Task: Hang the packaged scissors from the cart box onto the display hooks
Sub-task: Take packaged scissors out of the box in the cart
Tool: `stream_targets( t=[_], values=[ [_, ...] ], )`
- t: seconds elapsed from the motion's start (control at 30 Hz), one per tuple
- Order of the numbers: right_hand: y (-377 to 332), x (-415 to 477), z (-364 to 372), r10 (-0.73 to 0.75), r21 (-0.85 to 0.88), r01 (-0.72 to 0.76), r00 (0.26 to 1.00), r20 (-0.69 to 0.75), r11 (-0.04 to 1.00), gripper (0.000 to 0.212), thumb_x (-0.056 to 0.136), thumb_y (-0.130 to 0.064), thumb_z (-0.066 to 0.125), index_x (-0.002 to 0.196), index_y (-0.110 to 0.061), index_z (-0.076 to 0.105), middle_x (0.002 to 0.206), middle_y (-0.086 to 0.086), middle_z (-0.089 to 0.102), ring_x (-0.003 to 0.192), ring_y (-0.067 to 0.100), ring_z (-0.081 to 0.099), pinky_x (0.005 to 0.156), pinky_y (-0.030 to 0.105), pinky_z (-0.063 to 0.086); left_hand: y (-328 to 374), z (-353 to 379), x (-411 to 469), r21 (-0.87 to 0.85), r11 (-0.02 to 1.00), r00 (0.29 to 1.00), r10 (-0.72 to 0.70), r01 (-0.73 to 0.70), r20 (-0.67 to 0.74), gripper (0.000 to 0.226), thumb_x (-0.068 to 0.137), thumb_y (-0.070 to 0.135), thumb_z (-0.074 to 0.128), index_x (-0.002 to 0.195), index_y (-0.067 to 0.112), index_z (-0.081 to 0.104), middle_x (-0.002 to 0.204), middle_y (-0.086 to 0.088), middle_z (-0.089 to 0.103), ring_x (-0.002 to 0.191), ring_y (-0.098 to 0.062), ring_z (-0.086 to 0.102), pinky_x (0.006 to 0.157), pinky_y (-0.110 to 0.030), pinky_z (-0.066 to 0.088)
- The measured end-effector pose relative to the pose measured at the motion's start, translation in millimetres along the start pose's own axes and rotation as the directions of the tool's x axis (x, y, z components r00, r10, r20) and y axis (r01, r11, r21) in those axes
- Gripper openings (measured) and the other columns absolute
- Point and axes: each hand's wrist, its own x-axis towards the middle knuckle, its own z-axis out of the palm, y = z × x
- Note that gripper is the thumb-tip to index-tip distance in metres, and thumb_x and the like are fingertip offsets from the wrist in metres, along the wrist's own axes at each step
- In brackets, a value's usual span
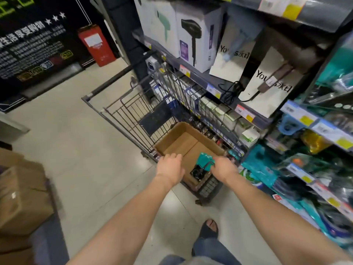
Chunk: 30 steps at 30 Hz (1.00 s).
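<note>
Pulling stock, lower centre: right hand (223, 168) fingers grip the teal scissors pack (205, 162); left hand (170, 166) fingers curl over box (177, 142) rim. Steady the box, lift straight up.

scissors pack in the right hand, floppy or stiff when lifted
Probably stiff: the scissors pack keeps its teal card flat where the right hand grips it. Likely light: one hand holds it. Dark handles sit low, so it may swing.
</note>
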Motion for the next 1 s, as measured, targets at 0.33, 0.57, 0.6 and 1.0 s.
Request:
stream_targets(
  t=[0.33,0.57,0.6,1.0],
  values=[
    [-21,55,-5,0.190,0.102,-0.191,0.982,0.019,0.976,0.037,0.095,-0.029,0.052,0.131,-0.022,0.060,0.110,0.011,0.072,0.103,0.030,0.069,0.082,0.038,0.057,-37,17,121,0.050,0.982,0.970,0.170,-0.181,0.173,0.030,0.093,0.031,0.057,0.121,0.019,0.058,0.120,-0.007,0.064,0.115,-0.031,0.059,0.100,-0.046,0.046],
    [-50,76,23,0.494,0.161,-0.493,0.869,0.038,0.855,0.037,0.099,-0.032,0.045,0.130,-0.020,0.062,0.119,0.011,0.070,0.108,0.030,0.067,0.086,0.038,0.056,-55,48,202,0.052,0.903,0.861,0.386,-0.425,0.332,0.045,0.100,0.041,0.047,0.142,0.024,0.050,0.134,-0.006,0.061,0.126,-0.031,0.056,0.107,-0.041,0.041],
    [-60,78,26,0.525,0.169,-0.527,0.849,0.056,0.833,0.036,0.099,-0.034,0.045,0.129,-0.022,0.062,0.115,0.009,0.071,0.104,0.030,0.068,0.082,0.037,0.057,-59,51,208,0.056,0.885,0.841,0.418,-0.462,0.344,0.048,0.100,0.041,0.047,0.145,0.024,0.048,0.136,-0.006,0.060,0.126,-0.031,0.056,0.106,-0.041,0.041],
    [-74,100,77,0.663,0.272,-0.660,0.743,0.096,0.700,0.027,0.100,-0.032,0.052,0.126,-0.024,0.057,0.108,0.008,0.065,0.084,0.023,0.053,0.072,0.031,0.043,-75,94,242,-0.028,0.843,0.742,0.489,-0.538,0.459,0.039,0.098,0.035,0.056,0.135,0.023,0.052,0.126,-0.005,0.060,0.120,-0.026,0.056,0.109,-0.048,0.042]
  ],
)
